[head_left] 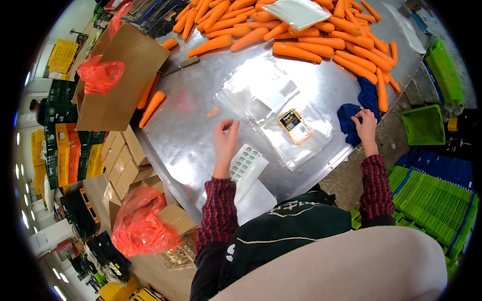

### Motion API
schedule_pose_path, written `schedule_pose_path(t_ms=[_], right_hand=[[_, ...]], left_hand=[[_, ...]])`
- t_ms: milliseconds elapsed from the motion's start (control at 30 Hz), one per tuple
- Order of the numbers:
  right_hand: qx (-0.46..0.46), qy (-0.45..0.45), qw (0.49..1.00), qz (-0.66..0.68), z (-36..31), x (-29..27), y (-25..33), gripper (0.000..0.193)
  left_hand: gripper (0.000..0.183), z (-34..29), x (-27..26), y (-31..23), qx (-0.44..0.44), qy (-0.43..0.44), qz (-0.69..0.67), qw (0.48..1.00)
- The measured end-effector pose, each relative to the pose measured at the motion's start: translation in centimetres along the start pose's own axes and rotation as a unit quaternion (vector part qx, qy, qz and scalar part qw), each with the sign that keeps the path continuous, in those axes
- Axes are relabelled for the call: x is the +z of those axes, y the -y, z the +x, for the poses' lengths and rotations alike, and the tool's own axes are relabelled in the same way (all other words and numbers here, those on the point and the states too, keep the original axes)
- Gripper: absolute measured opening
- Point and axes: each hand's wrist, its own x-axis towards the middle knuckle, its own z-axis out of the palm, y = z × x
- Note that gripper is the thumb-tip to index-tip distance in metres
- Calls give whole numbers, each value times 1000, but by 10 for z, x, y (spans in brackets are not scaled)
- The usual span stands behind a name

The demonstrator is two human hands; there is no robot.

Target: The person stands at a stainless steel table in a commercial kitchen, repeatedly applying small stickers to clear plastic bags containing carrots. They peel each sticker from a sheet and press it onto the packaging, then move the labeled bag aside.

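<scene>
My left hand (226, 144) hovers over the metal table with fingers curled to the thumb; anything pinched between them is too small to make out. Just beside it lies a sheet of green-printed stickers (246, 161) on white paper (257, 203). On the table's right edge, my right hand (366, 129) has its fingers closed on a crumpled dark blue cloth (347, 120). Between the hands are flat clear plastic bags (301, 158), one with a black-and-orange label (295, 126) on it. More clear bags (251, 83) lie farther back.
Many carrots (301, 47) are heaped along the far side, with a stack of clear bags (297, 12) on top. A knife (188, 62) lies at the far left. An open cardboard box (123, 75) stands at the left edge; green crates (424, 125) are at right.
</scene>
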Motion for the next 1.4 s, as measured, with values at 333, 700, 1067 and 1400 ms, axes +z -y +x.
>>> schedule_pose_path(t_ms=[333, 700, 1067, 1400], right_hand=[[-243, 163, 852, 435, -24, -15, 237, 39], [-166, 285, 820, 468, -52, -32, 276, 19], [-379, 135, 835, 377, -59, -48, 280, 23], [-416, 3, 856, 306, -85, -40, 288, 10]], left_hand=[[18, -70, -64, 6, 14, 204, 202, 958], [20, -47, -103, -69, -9, 306, 144, 941], [29, -23, -102, -97, -48, 515, 200, 832], [22, -2, -93, -84, -181, 616, 134, 755]])
